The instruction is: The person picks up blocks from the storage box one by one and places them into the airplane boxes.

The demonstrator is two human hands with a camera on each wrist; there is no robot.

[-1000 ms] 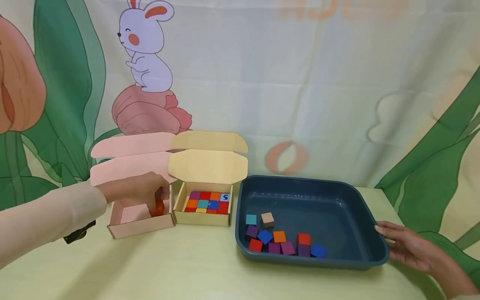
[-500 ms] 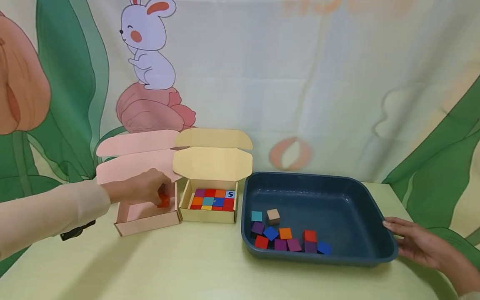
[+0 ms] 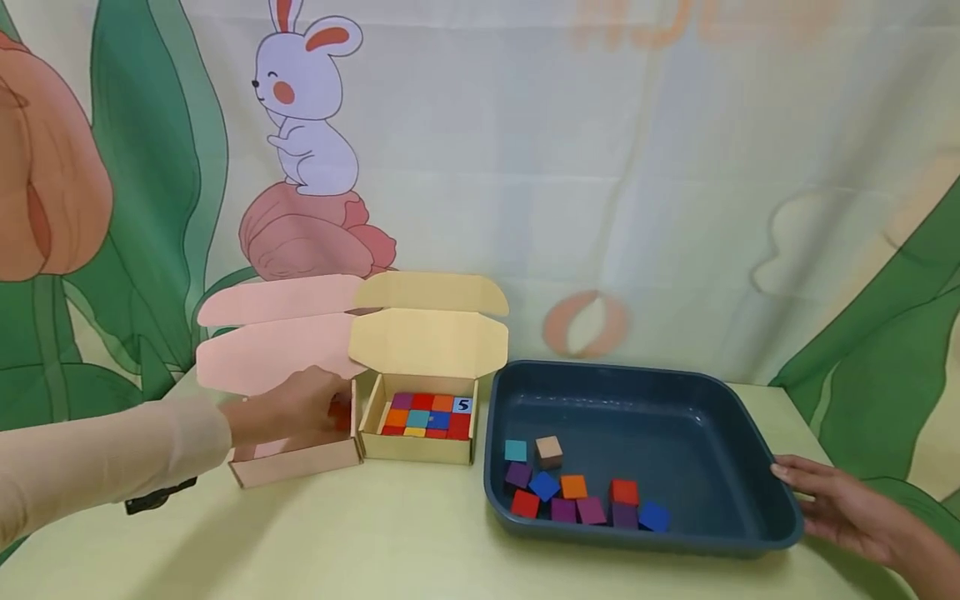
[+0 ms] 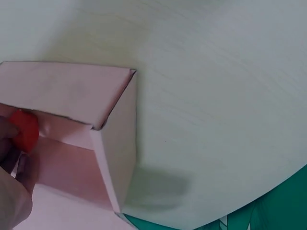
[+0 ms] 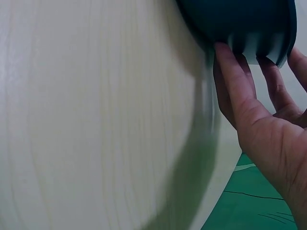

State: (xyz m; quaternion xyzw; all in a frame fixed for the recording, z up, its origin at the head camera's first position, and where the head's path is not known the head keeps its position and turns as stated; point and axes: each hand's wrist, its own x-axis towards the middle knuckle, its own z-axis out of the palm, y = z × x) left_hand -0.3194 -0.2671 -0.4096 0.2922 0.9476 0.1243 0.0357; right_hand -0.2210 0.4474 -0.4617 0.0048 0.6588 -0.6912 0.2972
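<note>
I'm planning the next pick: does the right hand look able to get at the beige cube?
Probably yes: the right hand touches the tray from outside, and from above nothing covers the beige cube.

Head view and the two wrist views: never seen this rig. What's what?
No machine here: a person works with two bare hands. The head camera looks forward and down over everything; each wrist camera looks at its own hand's work.

On the pale table stand, from left to right, a pink box and a yellow box, lids open, then a dark blue tray with loose colored blocks. The yellow box holds rows of colored squares, one marked 5.

The left hand pinches a red piece in the pink box; its full shape is hidden. The right hand touches the tray's right end.
</note>
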